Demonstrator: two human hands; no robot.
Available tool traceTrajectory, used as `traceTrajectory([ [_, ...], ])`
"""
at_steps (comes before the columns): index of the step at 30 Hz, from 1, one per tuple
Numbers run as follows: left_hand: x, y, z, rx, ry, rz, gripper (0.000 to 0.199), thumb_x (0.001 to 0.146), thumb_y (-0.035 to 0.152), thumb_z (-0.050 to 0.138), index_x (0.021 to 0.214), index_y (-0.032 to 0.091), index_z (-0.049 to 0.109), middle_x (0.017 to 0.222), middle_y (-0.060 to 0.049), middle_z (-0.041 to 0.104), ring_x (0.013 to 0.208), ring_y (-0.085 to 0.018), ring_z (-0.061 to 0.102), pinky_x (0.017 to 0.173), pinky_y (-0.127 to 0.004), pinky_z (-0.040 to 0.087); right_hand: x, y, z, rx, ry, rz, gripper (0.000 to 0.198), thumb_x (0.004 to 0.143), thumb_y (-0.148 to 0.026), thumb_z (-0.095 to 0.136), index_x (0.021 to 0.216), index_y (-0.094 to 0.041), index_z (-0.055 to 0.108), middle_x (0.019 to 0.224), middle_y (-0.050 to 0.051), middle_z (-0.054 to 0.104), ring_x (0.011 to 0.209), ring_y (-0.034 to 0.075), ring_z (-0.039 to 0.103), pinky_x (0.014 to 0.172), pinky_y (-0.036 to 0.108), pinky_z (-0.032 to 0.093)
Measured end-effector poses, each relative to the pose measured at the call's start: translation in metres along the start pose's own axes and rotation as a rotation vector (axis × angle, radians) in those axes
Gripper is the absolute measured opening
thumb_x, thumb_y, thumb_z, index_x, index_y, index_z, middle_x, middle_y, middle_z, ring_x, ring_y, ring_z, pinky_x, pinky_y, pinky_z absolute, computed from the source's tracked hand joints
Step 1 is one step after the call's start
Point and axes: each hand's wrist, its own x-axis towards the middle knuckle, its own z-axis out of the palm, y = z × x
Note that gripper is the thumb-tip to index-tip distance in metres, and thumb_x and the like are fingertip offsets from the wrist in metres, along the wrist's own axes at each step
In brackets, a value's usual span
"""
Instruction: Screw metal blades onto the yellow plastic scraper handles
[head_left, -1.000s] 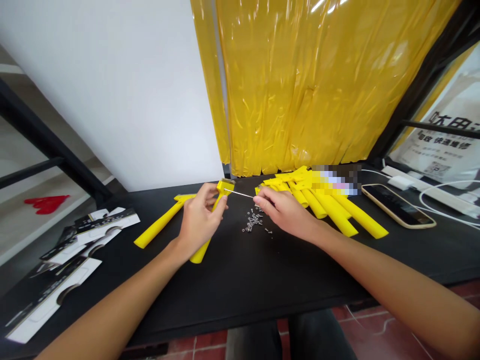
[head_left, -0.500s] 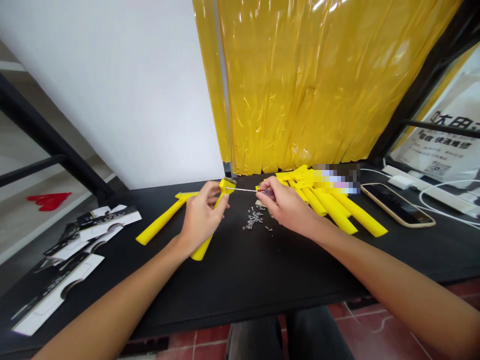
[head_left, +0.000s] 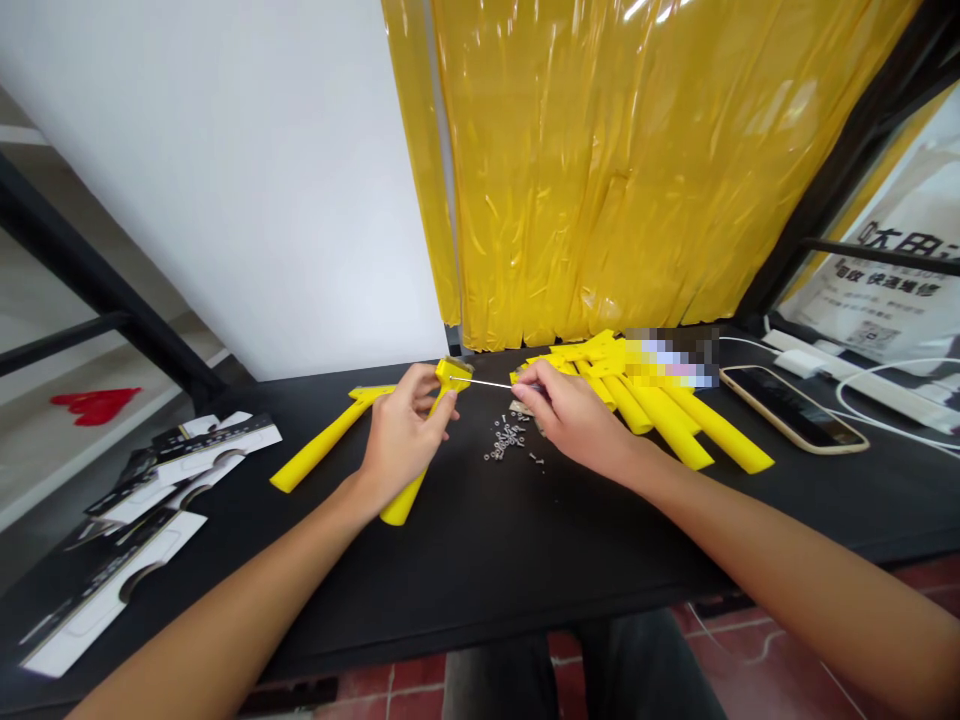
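My left hand (head_left: 409, 430) is closed around a yellow scraper (head_left: 405, 500), its wide head up and its handle slanting down toward the table. Pinched in my right hand (head_left: 574, 408) is a screwdriver (head_left: 484, 383); its thin shaft points left and the tip meets the scraper's head. Most of the screwdriver's handle is hidden by my fingers. Below and between the hands lies a scatter of small screws and nuts (head_left: 508, 438). Another yellow scraper (head_left: 319, 450) rests left of my left hand, and several more yellow scrapers (head_left: 667, 415) are piled beyond my right hand.
A phone (head_left: 795, 408) and white cables lie at the right, beside a white power strip (head_left: 862, 385). Black and white printed cards (head_left: 150, 560) are spread at the left. A white panel (head_left: 247, 180) and yellow plastic sheeting (head_left: 600, 180) stand behind the black table (head_left: 480, 570).
Both hands keep nearly the same place and grip. The fingers of my right hand have shifted slightly on the screwdriver's handle, and the tip stays at the scraper's head.
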Motion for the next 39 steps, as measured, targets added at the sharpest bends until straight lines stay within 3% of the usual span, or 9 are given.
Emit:
traceTrajectory([
  [3,-0.0009,0.0015,0.0003,-0.002,-0.019,-0.003,0.021,0.089,0.03,0.065,0.107,0.021,0.058,0.108,-0.008,0.072,0.069,-0.016,0.073,0.044,-0.018,0.057,0.0015,0.0006,-0.0008,-0.083,-0.013,0.008,0.035,0.104,-0.043,0.033,0.084,-0.023,0.054,0.082,0.005,0.066,0.076,0.021,0.061,0.07,0.034,0.039],
  [9,-0.0007,0.0018,-0.0001,-0.014,-0.014,-0.012,0.02,0.089,0.031,0.065,0.105,0.021,0.058,0.107,-0.008,0.072,0.069,-0.017,0.073,0.044,-0.02,0.058,-0.0017,-0.0028,-0.0002,0.092,-0.025,0.037,0.019,0.097,-0.041,0.05,0.105,-0.024,0.05,0.084,0.002,0.066,0.073,0.019,0.062,0.064,0.031,0.041],
  [12,0.0001,0.0006,-0.0004,-0.017,-0.003,-0.014,0.021,0.089,0.032,0.065,0.105,0.021,0.057,0.108,-0.009,0.071,0.069,-0.017,0.073,0.044,-0.02,0.058,-0.0026,-0.0035,-0.0006,0.026,-0.036,-0.02,0.02,0.1,-0.041,0.044,0.098,-0.023,0.054,0.087,0.004,0.068,0.077,0.02,0.062,0.069,0.032,0.041],
  [16,-0.0004,0.0,0.0002,-0.016,-0.006,-0.009,0.021,0.09,0.031,0.065,0.106,0.021,0.057,0.109,-0.008,0.072,0.068,-0.016,0.073,0.044,-0.019,0.057,-0.002,-0.0038,-0.0023,-0.076,-0.042,-0.04,0.036,0.104,-0.042,0.033,0.083,-0.023,0.055,0.084,0.005,0.068,0.079,0.021,0.063,0.072,0.034,0.04],
  [22,-0.0009,-0.0007,0.0013,-0.019,-0.007,-0.033,0.021,0.089,0.031,0.066,0.106,0.022,0.057,0.107,-0.008,0.071,0.068,-0.017,0.073,0.043,-0.02,0.058,-0.0013,-0.0026,-0.0021,0.032,-0.002,0.068,0.023,0.098,-0.046,0.048,0.107,-0.024,0.051,0.089,0.004,0.069,0.077,0.021,0.063,0.068,0.033,0.042],
  [27,-0.0012,0.0018,0.0014,-0.014,-0.008,-0.032,0.02,0.089,0.03,0.066,0.105,0.022,0.057,0.107,-0.007,0.071,0.068,-0.017,0.073,0.043,-0.021,0.058,-0.0002,-0.0008,-0.0008,-0.075,-0.015,-0.023,0.037,0.104,-0.044,0.031,0.081,-0.023,0.05,0.083,0.006,0.065,0.079,0.021,0.061,0.073,0.034,0.04],
  [33,-0.0016,0.0012,0.001,-0.016,-0.004,-0.014,0.021,0.09,0.031,0.066,0.106,0.021,0.057,0.107,-0.007,0.072,0.068,-0.016,0.073,0.043,-0.019,0.057,-0.002,-0.0043,-0.0023,0.047,0.003,0.062,0.022,0.098,-0.046,0.048,0.106,-0.025,0.048,0.087,0.003,0.067,0.076,0.02,0.062,0.067,0.032,0.041],
  [39,-0.0019,0.0015,0.0001,-0.012,-0.026,-0.009,0.024,0.09,0.031,0.066,0.11,0.021,0.057,0.11,-0.007,0.07,0.07,-0.017,0.073,0.045,-0.021,0.058,-0.0014,-0.0033,-0.0021,-0.078,-0.032,0.012,0.035,0.104,-0.043,0.031,0.082,-0.023,0.05,0.078,0.004,0.064,0.073,0.02,0.06,0.069,0.034,0.038],
])
